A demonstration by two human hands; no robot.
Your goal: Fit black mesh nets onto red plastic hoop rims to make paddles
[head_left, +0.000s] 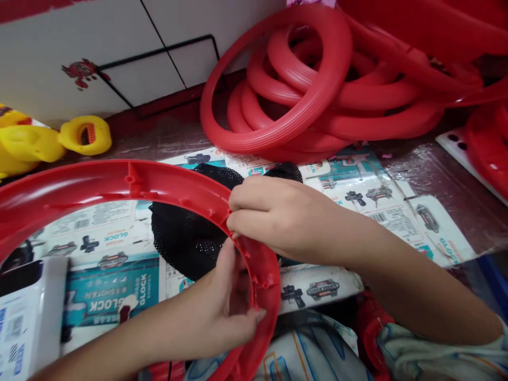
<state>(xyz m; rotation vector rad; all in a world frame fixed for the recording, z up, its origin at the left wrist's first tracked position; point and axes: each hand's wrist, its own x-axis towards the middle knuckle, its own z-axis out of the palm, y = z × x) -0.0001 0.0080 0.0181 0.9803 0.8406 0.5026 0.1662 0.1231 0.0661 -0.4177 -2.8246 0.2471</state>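
Observation:
A large red plastic ring (99,177), its hollow ribbed side facing up, lies across the work surface in front of me. My left hand (218,307) reaches through its middle from below and grips the right part, thumb over the inner rim. Closed in a pinch, my right hand (278,217) presses its fingertips against the inner edge just above; whatever they pinch is hidden. Black mesh fabric (178,233) is spread beneath the ring, partly covered by it and by my hands.
Red rings (273,132) are heaped at the back right, beside more red plastic parts (436,37). Yellow plastic pieces (85,135) lie at the far left. Printed cardboard (115,286) covers the surface, and a white box (35,317) stands at the lower left.

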